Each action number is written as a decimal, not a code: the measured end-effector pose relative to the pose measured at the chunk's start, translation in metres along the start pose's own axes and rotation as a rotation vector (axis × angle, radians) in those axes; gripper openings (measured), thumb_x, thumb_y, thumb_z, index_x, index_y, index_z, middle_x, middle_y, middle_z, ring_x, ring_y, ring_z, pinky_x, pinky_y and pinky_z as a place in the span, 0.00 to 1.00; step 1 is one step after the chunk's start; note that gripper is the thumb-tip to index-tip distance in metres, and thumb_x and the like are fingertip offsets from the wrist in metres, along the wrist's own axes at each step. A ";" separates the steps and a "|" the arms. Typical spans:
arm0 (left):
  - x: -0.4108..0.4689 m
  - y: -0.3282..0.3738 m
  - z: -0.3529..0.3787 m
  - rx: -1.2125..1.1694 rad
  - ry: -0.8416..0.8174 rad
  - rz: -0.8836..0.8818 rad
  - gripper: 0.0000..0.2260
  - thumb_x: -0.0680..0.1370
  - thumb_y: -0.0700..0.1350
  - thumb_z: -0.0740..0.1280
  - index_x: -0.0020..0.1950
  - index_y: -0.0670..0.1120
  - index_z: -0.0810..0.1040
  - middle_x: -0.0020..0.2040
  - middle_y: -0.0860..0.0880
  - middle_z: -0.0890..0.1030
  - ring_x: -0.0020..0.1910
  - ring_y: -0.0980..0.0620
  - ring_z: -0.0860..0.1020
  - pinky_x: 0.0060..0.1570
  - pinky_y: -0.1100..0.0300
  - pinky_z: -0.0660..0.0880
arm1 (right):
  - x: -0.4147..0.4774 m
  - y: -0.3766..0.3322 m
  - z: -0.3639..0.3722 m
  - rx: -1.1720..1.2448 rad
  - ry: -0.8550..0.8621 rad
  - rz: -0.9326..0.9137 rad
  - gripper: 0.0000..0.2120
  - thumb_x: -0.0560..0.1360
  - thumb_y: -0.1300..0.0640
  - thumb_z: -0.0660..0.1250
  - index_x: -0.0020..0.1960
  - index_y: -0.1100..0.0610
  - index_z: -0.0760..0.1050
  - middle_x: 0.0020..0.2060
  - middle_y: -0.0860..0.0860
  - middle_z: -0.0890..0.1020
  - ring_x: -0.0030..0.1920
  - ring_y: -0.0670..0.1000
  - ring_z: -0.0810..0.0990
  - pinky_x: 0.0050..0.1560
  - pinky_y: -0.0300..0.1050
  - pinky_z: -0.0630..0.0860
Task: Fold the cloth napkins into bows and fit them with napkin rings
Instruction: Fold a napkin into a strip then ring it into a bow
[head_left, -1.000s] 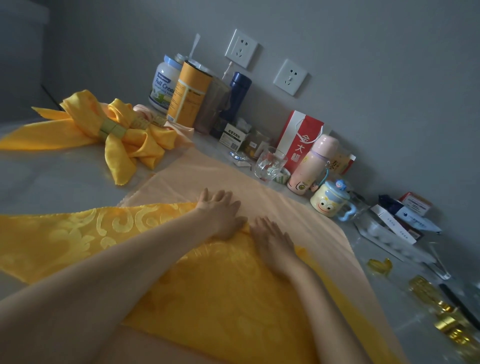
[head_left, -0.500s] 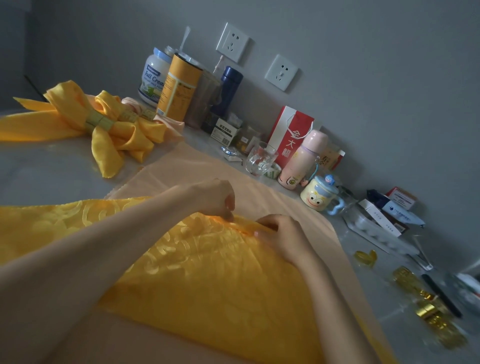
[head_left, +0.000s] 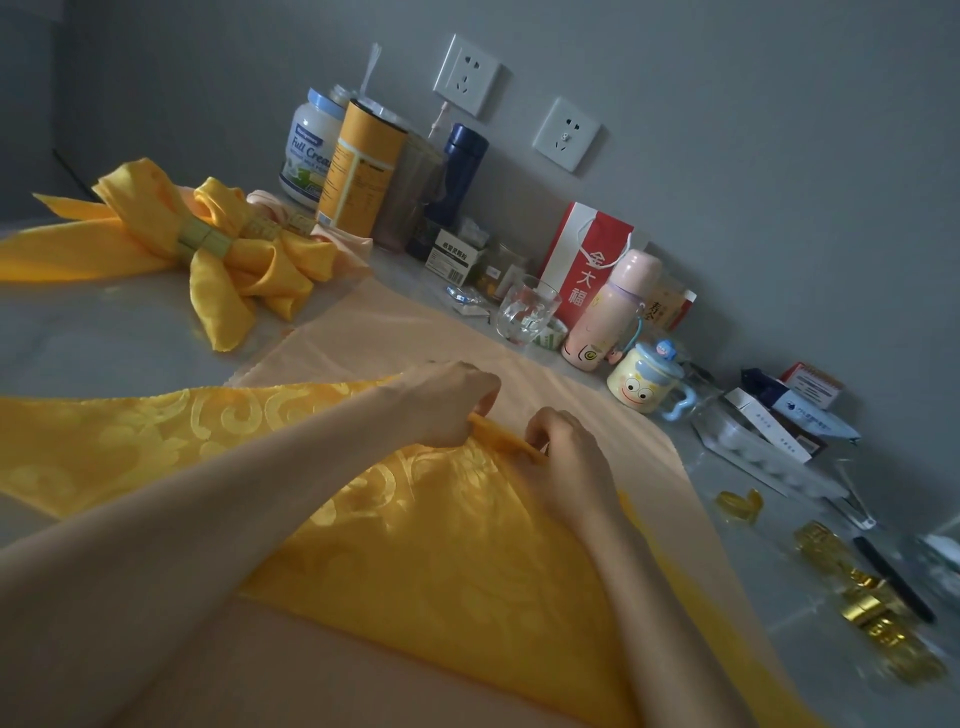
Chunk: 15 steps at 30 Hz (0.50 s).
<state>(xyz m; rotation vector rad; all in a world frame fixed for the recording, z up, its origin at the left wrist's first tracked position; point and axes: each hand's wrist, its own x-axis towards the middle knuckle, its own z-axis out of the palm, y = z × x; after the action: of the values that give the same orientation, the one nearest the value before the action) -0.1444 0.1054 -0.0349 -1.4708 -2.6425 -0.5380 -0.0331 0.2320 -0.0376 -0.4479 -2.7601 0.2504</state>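
Napkin (head_left: 415, 545) corner pinched by left hand (head_left: 449, 402), right hand (head_left: 569, 460) fingers (head_left: 537, 427).

L hand (head_left: 447, 400) & R hand (head_left: 566, 457) each pinch a raised fold of the yellow napkin (head_left: 415, 545) at centre, atop a peach cloth (head_left: 395, 332). Ringed bows (head_left: 223, 244) at 10 o'clock. Loose gold rings (head_left: 872, 613) at 4; mug (head_left: 641, 384) at 3, glass (head_left: 524, 312) at 1.

Glossy table (head_left: 104, 332): peach cloth (head_left: 415, 332), bows (head_left: 223, 260), gold rings (head_left: 872, 613) (right edge)
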 end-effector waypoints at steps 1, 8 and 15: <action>0.000 0.002 -0.003 0.004 -0.027 0.000 0.08 0.75 0.46 0.65 0.54 0.50 0.72 0.54 0.50 0.75 0.52 0.49 0.74 0.49 0.57 0.70 | -0.001 -0.002 0.000 0.005 0.000 -0.019 0.13 0.71 0.53 0.69 0.35 0.50 0.65 0.39 0.48 0.72 0.39 0.51 0.73 0.37 0.44 0.68; 0.001 0.012 -0.004 0.055 -0.124 -0.097 0.19 0.79 0.58 0.59 0.59 0.46 0.78 0.58 0.48 0.77 0.58 0.47 0.74 0.56 0.54 0.70 | 0.000 -0.020 -0.020 -0.160 -0.317 0.029 0.06 0.71 0.58 0.61 0.45 0.53 0.76 0.50 0.50 0.76 0.54 0.53 0.73 0.54 0.46 0.68; -0.010 0.012 0.011 0.036 -0.103 -0.095 0.18 0.81 0.53 0.54 0.68 0.47 0.67 0.65 0.46 0.71 0.64 0.44 0.69 0.63 0.52 0.65 | -0.007 -0.025 0.010 -0.107 -0.090 -0.093 0.10 0.79 0.59 0.54 0.54 0.59 0.72 0.52 0.54 0.77 0.55 0.56 0.74 0.50 0.47 0.67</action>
<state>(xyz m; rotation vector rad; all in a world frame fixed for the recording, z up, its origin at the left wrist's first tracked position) -0.1280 0.1066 -0.0447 -1.4050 -2.7971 -0.4308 -0.0371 0.2051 -0.0436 -0.3415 -2.8838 0.1024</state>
